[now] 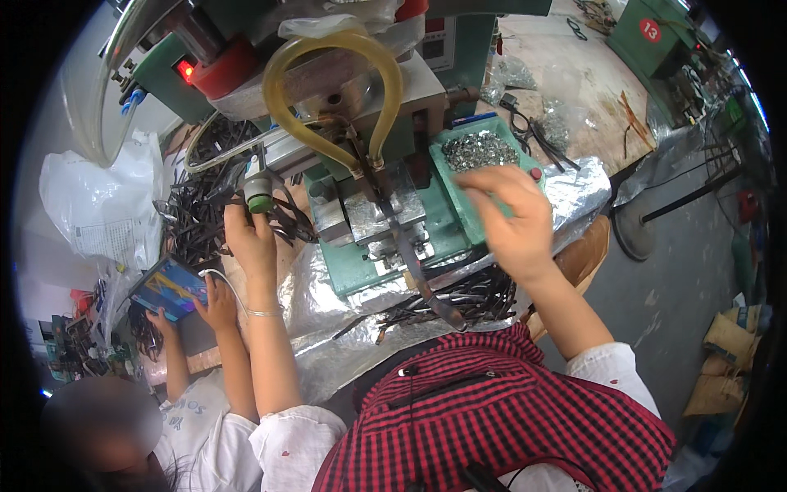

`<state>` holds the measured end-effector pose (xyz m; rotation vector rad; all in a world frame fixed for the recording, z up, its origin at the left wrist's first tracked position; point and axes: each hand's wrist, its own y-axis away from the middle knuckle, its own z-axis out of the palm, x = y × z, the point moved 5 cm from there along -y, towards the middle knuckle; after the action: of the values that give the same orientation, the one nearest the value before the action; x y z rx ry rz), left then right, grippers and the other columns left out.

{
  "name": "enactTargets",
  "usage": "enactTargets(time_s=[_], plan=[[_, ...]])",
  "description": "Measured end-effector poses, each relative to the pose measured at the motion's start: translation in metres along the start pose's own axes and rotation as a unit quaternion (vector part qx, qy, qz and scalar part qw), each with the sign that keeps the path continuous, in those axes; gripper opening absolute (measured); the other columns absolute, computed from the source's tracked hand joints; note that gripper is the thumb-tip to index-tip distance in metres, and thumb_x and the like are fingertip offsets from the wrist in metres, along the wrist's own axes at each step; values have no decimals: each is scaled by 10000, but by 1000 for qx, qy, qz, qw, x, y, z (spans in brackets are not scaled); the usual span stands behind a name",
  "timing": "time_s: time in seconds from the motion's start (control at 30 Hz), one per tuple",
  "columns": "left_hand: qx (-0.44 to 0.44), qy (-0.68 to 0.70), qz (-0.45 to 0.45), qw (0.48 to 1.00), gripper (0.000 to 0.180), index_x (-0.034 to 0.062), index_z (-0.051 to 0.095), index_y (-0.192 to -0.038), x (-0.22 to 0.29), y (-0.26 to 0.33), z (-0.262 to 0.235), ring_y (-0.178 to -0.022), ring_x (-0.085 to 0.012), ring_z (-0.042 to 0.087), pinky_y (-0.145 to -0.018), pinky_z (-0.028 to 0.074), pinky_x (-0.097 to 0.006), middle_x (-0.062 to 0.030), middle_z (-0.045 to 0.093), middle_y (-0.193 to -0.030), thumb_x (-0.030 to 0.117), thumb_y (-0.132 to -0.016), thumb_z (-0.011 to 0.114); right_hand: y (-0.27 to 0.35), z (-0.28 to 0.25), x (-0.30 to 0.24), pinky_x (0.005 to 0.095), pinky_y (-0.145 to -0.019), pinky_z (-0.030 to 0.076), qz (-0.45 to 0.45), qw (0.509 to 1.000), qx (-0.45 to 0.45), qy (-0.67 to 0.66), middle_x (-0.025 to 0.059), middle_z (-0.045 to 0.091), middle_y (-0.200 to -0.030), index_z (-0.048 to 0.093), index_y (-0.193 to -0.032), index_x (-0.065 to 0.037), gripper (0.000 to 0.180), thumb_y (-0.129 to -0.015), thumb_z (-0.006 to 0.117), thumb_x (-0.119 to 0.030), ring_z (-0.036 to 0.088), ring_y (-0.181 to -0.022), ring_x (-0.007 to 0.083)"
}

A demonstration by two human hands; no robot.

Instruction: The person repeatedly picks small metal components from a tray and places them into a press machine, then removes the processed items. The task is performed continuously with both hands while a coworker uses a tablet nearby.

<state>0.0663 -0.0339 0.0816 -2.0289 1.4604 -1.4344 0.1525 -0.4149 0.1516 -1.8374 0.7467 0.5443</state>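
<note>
With the clock face centred on the metal fixture, a dark flexible strip is seen running from it toward five o'clock, its lower end beside a heap of black strips. At nine o'clock the left hand is set at a green-capped control knob; how firmly it is gripped cannot be told. At three o'clock the right hand is held half-curled over a teal tray of small metal parts; its fingertips are blurred, so whether a part is pinched cannot be told. Should the knob actuate the fixture, fingers could be nipped by an ill-timed push. The strip could be skewed if snagged by the heap, and parts could be spilled if the tray were knocked
</note>
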Motion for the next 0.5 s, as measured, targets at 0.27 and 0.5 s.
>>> enactTargets(time_s=[0.27,0.5], plan=[[9,237,-139,962,124,-21,668,-1030,26,45,-7,-775,-82,602,-690,471,-217,-26,664,-903,98,-1045,642,-3,77,-3,310,-872,543,133,952,46,-272,117,706,-1075,633,-1219,24,362,-866,715,34,708,-960,190],[59,221,179,957,113,-72,624,-1083,171,20,-63,-863,-277,711,-763,582,-351,-197,710,-1000,-59,-971,623,-11,73,-34,277,-914,523,153,931,24,-330,130,698,-1158,537,-1350,24,490,-894,715,26,692,-1000,140]])
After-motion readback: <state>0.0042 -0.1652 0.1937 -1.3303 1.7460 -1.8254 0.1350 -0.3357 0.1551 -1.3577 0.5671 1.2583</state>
